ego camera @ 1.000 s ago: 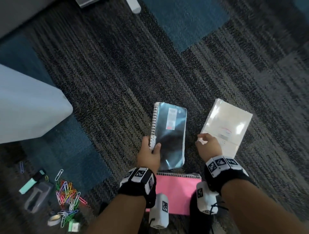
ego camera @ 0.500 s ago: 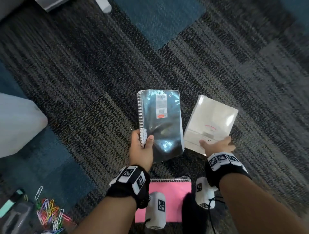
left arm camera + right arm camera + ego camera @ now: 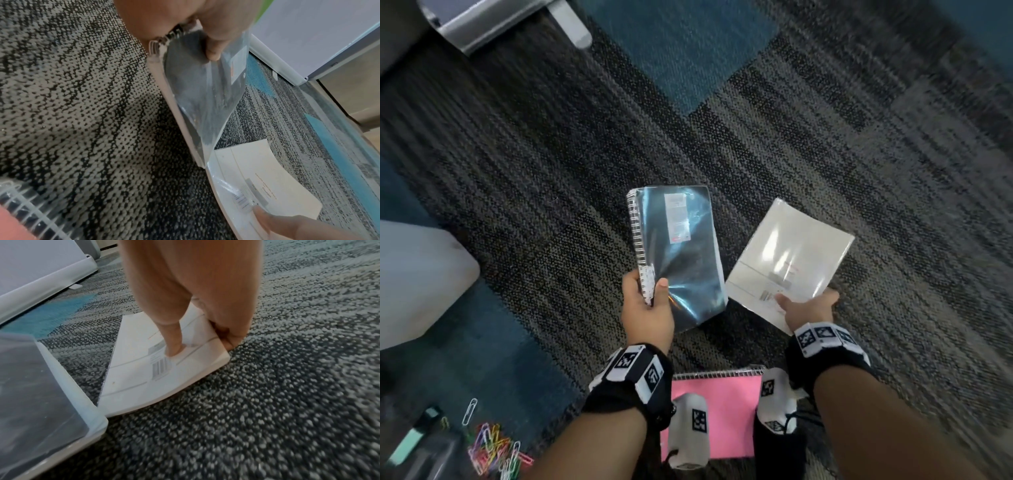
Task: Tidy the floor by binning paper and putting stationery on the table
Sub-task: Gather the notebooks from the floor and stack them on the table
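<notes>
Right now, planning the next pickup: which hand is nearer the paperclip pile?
Left. The left hand, gripping the black notebook, is on the paperclip pile's side; the right hand is farther away.

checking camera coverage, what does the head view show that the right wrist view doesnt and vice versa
Only the head view shows the pink notebook, the paper clips and the left hand gripping the black notebook at its spiral. Only the right wrist view shows the barcode label clearly, and the right hand's fingers curled under the white notebook. Both show the right hand holding that white notebook over the carpet.
</notes>
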Motion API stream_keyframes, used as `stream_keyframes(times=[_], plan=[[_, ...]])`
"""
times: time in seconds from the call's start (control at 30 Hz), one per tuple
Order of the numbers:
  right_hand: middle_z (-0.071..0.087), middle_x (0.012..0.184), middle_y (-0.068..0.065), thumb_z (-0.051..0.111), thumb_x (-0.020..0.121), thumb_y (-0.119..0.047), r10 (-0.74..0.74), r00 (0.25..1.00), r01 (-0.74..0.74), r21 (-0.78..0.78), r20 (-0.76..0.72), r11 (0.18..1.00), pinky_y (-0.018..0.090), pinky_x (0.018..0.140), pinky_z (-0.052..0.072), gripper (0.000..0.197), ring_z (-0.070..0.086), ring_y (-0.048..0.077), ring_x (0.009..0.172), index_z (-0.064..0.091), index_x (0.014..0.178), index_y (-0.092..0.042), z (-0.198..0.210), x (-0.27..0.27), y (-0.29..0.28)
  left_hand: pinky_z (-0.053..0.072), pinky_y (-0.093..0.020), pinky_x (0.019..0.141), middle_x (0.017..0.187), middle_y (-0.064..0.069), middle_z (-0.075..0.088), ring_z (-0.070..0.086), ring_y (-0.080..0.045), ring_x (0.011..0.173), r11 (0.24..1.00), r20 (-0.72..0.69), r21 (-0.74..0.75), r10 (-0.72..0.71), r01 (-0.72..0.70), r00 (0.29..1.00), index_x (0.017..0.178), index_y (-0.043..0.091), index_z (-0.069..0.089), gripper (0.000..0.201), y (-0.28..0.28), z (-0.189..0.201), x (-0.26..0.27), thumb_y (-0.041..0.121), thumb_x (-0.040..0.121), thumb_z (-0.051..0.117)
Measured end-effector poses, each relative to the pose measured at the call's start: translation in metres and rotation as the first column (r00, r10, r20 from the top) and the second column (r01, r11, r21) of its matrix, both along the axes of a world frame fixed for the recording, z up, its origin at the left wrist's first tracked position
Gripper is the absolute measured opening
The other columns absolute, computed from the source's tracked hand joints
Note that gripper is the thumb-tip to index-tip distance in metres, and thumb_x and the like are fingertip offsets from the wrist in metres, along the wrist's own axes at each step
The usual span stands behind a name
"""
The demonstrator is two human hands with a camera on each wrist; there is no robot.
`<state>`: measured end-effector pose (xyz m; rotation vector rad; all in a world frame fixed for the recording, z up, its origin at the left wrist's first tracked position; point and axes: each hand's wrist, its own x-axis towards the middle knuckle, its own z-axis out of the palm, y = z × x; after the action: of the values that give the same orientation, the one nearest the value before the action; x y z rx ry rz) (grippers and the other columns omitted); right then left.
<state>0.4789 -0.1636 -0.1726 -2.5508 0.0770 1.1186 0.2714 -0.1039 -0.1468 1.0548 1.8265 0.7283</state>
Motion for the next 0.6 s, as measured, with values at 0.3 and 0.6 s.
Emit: stream_keyframes(times=[0.3, 0.6], plan=[[0.059, 0.104, 0.009, 0.051, 0.09, -0.001, -0.003, 1.0, 0.005, 0.235, -0.007, 0.972, 0.026, 0.076, 0.04, 0.044, 0.054, 0.022, 0.086, 0.036, 0.129, -0.015, 0.075, -0.014, 0.013, 0.047, -0.034, 0.079, 0.088, -0.004, 0.064, 0.059, -0.019, 0.077, 0.998, 0.063, -0.049, 0.038, -0.035, 0.997, 0.104, 0.022, 0.049, 0.019, 0.01, 0.074, -0.001, 0.013, 0.091, 0.059], [0.063, 0.104, 0.003, 0.055, 0.089, -0.003, 0.263, 0.964, -0.229, 0.381, -0.039, 0.896, 0.038, 0.085, 0.051, 0.046, 0.06, 0.024, 0.091, 0.042, 0.129, -0.021, 0.225, -0.031, 0.062, 0.049, -0.016, 0.062, 0.079, -0.002, 0.064, 0.06, -0.012, 0.07, 0.999, 0.232, -0.034, 0.026, -0.018, 0.972, 0.101, 0.015, 0.052, 0.014, 0.04, 0.253, -0.036, 0.006, 0.091, 0.057]])
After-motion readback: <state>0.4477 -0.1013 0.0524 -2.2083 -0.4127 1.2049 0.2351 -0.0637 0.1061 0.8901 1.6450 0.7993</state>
